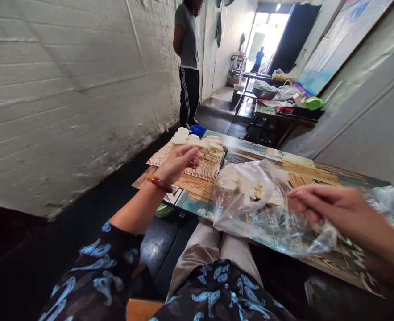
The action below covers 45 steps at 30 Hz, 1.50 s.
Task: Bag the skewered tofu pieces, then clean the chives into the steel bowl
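My left hand (183,161) is over the near side of a red-and-white edged sheet (163,154), its fingers curled; whether they hold anything is hidden. White round slices (182,136) are piled along the sheet's far part, with thin sticks (210,167) beside them. A clear plastic bag (240,218) lies on the patterned table (190,196) in front of me, with pale pieces (259,191) in and around its opening. At the bag's right side my right hand (308,203) has its fingers pressed together, slightly blurred; what is between them cannot be made out.
A blue crumpled item (197,130) lies at the table's far end. Beyond it a person (190,44) stands by the left wall. More plastic (386,200) is at the right. Farther back, another table holds a metal bowl (265,91) and a green item (315,103).
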### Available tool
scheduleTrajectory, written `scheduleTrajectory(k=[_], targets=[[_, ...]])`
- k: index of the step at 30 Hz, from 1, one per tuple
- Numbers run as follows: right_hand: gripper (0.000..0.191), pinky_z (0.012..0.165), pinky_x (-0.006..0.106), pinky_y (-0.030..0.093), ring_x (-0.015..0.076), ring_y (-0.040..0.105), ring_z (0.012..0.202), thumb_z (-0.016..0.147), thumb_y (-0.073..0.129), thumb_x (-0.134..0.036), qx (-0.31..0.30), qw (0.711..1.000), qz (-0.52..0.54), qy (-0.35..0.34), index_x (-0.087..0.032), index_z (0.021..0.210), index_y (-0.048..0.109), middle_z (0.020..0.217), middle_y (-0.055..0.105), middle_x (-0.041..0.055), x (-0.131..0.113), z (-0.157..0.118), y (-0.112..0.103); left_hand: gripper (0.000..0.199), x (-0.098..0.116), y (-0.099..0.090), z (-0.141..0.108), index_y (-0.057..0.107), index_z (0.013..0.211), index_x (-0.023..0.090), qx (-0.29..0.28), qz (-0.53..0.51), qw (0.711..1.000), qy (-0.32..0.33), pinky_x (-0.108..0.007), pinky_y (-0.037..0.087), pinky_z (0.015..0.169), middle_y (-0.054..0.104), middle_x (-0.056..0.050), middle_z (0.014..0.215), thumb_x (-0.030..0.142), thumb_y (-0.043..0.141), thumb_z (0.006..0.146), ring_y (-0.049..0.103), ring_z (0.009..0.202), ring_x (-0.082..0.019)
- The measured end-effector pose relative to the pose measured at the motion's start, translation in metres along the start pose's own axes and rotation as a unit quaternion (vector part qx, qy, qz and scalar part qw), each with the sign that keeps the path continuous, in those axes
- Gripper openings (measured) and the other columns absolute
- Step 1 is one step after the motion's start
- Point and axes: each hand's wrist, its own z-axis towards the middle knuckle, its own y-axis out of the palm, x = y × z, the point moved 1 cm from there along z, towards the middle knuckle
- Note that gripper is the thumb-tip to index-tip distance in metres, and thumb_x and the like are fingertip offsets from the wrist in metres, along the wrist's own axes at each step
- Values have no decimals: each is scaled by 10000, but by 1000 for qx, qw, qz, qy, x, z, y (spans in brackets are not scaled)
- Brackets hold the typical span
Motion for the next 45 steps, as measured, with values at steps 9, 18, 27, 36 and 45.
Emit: scheduleTrajectory(k=[9,18,27,36,45], targets=[[166,449,197,375,69,525,457,852,646,-210,-77,986,-82,-120,-149,726,735,591,649,21,-82,168,83,226,-41,-97,27,721,805,115,146,473,869,4,-261,371,598,675,-55,715,295,586,817,563,655,-158],[364,584,246,371,165,586,625,813,651,-248,-29,954,-292,-55,-151,466,599,502,600,71,-26,247,178,288,-56,-109,41,733,924,154,111,632,766,-45,-284,416,664,741,-123,971,370,549,880,661,873,-236],[275,456,207,349,94,465,427,763,693,-182,0,992,-125,19,-155,506,600,410,523,-7,-3,248,184,275,-73,-119,52,756,890,121,79,619,779,-59,-292,447,733,754,-151,927,305,553,862,682,892,-255],[197,367,150,390,52,458,374,819,647,-191,34,998,49,33,-161,646,558,483,577,-27,-12,239,197,210,-77,-116,59,693,589,157,106,540,831,-78,-264,391,626,679,-83,644,229,582,751,628,703,-200],[211,416,152,431,57,498,399,809,558,-124,-42,998,31,-30,-156,602,584,492,601,-12,-75,257,245,278,-90,-119,59,587,531,153,128,337,927,-102,-213,307,455,524,14,459,305,597,764,439,430,-90]])
